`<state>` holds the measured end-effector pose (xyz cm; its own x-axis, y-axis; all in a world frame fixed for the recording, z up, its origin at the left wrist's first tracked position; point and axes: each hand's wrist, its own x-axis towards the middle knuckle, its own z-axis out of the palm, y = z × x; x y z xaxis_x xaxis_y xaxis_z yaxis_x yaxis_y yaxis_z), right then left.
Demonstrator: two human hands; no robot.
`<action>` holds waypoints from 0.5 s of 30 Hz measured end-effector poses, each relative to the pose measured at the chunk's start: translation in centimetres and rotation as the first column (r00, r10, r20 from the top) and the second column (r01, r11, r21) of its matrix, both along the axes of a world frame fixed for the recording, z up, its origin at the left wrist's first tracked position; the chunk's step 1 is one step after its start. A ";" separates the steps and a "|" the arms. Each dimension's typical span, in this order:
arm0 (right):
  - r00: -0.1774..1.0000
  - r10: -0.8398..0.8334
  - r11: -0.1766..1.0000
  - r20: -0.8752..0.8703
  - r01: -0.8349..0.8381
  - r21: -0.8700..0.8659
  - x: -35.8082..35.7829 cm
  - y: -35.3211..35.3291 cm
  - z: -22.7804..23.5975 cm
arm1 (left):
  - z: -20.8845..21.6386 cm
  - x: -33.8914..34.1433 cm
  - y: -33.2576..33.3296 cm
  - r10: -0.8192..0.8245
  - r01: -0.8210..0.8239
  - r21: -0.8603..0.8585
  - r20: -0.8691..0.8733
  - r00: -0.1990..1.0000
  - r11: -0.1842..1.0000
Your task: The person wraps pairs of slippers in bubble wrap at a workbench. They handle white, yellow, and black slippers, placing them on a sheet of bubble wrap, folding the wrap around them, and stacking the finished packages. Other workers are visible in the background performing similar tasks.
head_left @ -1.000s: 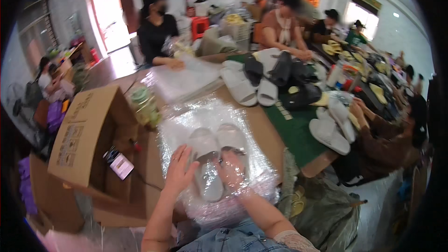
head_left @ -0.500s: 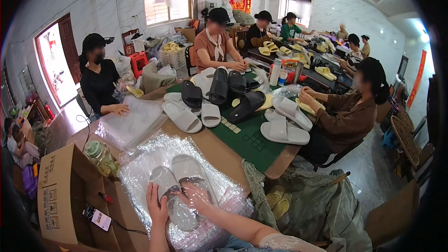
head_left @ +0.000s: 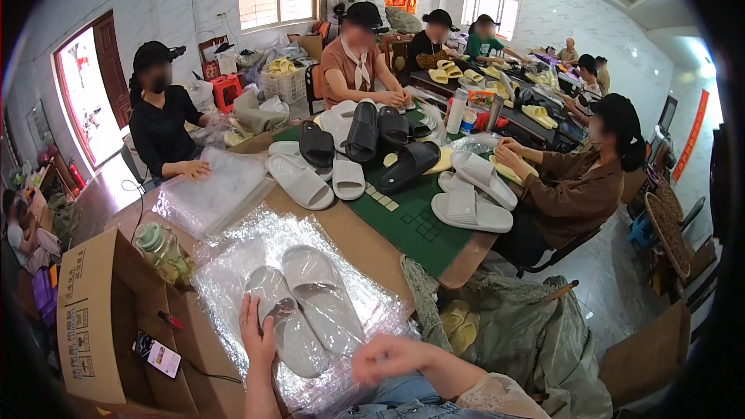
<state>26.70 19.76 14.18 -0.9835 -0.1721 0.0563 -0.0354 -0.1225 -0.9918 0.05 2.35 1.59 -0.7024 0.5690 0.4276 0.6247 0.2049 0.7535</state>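
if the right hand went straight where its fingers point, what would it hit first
Probably the heel ends of the pale grey, broad-strapped slippers on the shiny clear plastic film, just left of the right hand; its height is unclear, so it might pass above them.

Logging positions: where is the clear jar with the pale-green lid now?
Head view, left side: the jar sits just beyond the open brown cardboard box, left of the shiny crinkled plastic bags.

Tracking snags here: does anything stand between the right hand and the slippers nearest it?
Clear plastic seems to: its glare lies over the slippers. Otherwise, nothing visible stands between them and the right hand, which is beside their heel ends.
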 end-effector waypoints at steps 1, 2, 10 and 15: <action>0.967 -0.254 0.945 -0.034 0.256 0.202 -1.1 0.2 0.3 | 0.1 0.0 0.2 -0.010 0.010 0.004 -0.004 1.000 1.000; 0.872 -0.476 0.789 -0.116 0.482 0.381 -3.0 0.2 0.4 | 0.1 0.0 0.2 -0.017 0.018 0.009 -0.008 1.000 1.000; 0.781 -0.556 0.123 -0.285 0.417 0.901 -14.4 -1.4 -7.5 | -0.9 -0.8 0.2 -0.047 0.048 0.010 -0.029 0.998 0.999; 0.725 -0.612 0.120 -0.317 0.481 0.869 -16.3 -1.4 -11.0 | -1.3 -1.0 0.0 -0.063 0.063 0.008 0.004 0.998 0.998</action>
